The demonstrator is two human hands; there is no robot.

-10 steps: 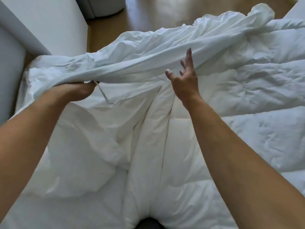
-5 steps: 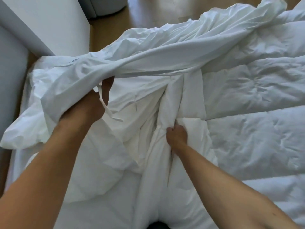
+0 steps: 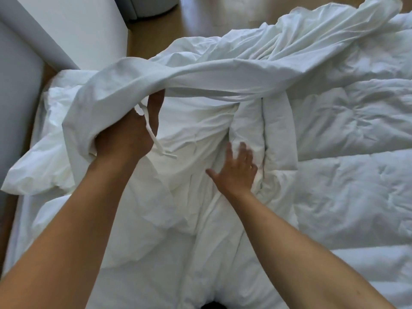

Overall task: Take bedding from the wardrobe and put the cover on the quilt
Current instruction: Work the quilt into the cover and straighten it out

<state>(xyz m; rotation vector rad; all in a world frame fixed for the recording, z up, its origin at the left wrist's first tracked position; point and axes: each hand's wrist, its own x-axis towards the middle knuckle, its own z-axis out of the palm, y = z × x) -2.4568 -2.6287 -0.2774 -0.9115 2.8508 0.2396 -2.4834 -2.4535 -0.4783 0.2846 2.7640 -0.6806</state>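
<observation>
My left hand point(image 3: 124, 139) grips the light, limp cover point(image 3: 223, 70) at its hem; my right hand point(image 3: 236, 171), spread, rests on the soft quilt point(image 3: 356, 186).

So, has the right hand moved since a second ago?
Yes. The right hand has dropped from the lifted cover toward the person, onto the quilt.

Matt creased cloth cover point(image 3: 223, 70); puffy, probably quilted quilt point(image 3: 356, 121).
</observation>
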